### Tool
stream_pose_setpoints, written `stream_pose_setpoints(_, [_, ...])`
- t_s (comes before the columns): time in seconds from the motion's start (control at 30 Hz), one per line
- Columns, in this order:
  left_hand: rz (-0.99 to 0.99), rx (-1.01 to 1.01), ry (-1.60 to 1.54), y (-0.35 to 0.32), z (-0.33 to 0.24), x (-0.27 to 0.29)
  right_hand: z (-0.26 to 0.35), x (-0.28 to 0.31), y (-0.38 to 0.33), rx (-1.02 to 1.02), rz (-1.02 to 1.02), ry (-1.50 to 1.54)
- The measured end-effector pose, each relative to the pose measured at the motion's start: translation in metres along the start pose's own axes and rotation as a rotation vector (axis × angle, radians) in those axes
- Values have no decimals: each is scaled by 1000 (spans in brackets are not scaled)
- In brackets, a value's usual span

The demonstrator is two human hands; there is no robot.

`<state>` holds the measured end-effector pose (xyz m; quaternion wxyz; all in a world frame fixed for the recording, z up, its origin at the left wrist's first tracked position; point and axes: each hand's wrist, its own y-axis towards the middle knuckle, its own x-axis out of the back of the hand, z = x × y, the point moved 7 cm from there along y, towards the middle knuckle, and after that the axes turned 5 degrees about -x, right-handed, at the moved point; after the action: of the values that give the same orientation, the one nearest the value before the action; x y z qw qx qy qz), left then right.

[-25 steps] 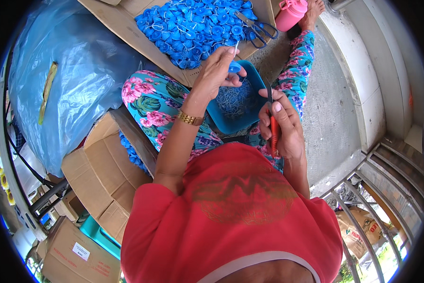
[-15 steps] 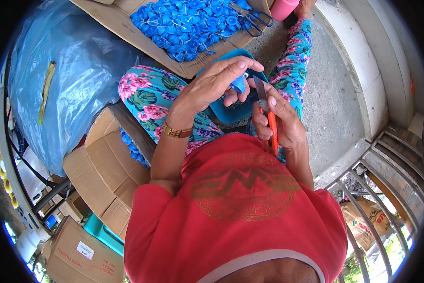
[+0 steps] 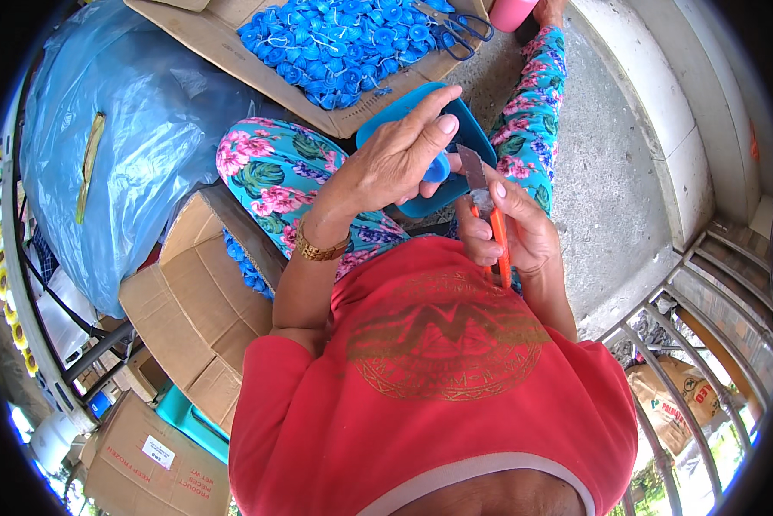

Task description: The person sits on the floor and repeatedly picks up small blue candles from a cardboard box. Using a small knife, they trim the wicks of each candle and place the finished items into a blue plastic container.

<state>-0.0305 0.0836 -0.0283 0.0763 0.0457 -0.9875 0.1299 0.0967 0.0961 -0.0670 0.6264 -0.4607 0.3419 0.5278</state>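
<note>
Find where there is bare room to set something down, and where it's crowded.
Bare: grey floor between the patterned trouser leg and the pale wall.

Crowded: over the basin, where the left hand holds a blue cap near the knife in the right hand; also the box, with heaped caps and scissors.

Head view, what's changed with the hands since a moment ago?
The left hand has drawn back toward the body with its blue piece. The right hand has tipped its orange-handled knife leftward, closer to that piece. Nothing was visibly let go; the scissors still lie at the carton.
</note>
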Motion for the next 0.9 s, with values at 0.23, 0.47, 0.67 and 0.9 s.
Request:
stream_pose_setpoints(0.23, [-57,-111,-66,-3,-1,-1,2,1,3,11,53,66])
stream_pose_setpoints(0.47, [54,-29,-243,-6,2,-8,-1,1,7,-7,62,102])
stream_pose_setpoints(0.67, [57,-52,-288,-8,1,-5,-1,8,8,14,-37,25])
stream_pose_setpoints(0.9, [-8,-70,-279,-8,3,-6,10,11,4,176,-270,-319])
